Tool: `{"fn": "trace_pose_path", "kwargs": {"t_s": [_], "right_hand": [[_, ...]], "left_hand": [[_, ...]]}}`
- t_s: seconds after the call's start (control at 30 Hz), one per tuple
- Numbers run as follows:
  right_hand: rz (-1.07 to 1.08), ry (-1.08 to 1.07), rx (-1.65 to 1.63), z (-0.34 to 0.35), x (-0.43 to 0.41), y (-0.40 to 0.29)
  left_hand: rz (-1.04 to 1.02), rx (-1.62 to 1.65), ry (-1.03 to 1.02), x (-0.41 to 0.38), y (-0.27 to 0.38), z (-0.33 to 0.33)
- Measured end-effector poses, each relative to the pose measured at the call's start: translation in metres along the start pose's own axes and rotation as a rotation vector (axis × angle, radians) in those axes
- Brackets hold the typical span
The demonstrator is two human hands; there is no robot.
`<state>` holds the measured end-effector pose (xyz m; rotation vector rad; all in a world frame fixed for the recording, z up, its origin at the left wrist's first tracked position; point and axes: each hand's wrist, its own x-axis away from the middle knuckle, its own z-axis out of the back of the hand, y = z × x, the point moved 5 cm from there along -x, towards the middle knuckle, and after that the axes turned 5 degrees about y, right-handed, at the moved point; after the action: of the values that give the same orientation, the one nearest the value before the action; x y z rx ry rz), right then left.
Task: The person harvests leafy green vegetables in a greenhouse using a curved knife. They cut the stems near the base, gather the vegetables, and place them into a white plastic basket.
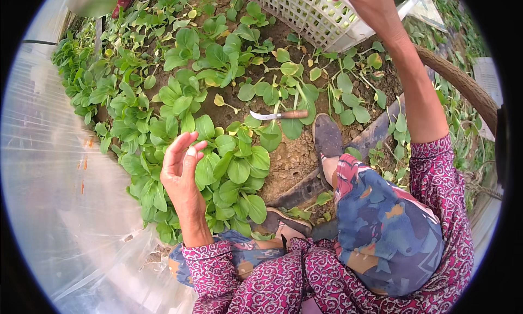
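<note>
My left hand (182, 163) hovers over leafy green plants, bok choy by their look (235, 171), its fingers loosely curled and apart with nothing in them. My right hand (365, 1) is raised over the near end of a white plastic crate (314, 18), which has greens inside. The top edge of the view cuts this hand off, so what its fingers do is hidden. A small hooked knife (282, 114) with a wooden handle lies on leaves and soil between my hands. Loose leaves (351, 97), some yellowing, are strewn below the crate.
Clear plastic sheeting (73, 191) walls the left side. A dark strip (367, 136) crosses the ground by my shoes (327, 136). At right a wooden pole (461, 77) slants down. A red shoe (124, 3), apparently another person's, shows at the upper left.
</note>
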<state>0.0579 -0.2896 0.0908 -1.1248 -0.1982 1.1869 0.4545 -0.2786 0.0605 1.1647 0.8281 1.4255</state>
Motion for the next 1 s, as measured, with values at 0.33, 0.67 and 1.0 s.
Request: {"fn": "trace_pose_path", "kwargs": {"t_s": [0.33, 0.67, 1.0], "right_hand": [[0.289, -0.608, 0.422, -0.146, 0.259, 0.113], [-0.226, -0.488, 0.108, -0.100, 0.232, 0.107], [-0.117, -0.800, 0.137, -0.123, 0.278, 0.078]], "left_hand": [[0.139, -0.208, -0.412, 0.051, -0.068, -0.047], [-0.690, -1.331, -0.598, 0.064, -0.175, -0.181], [-0.568, -1.337, -0.361, 0.041, -0.200, -0.043]]}}
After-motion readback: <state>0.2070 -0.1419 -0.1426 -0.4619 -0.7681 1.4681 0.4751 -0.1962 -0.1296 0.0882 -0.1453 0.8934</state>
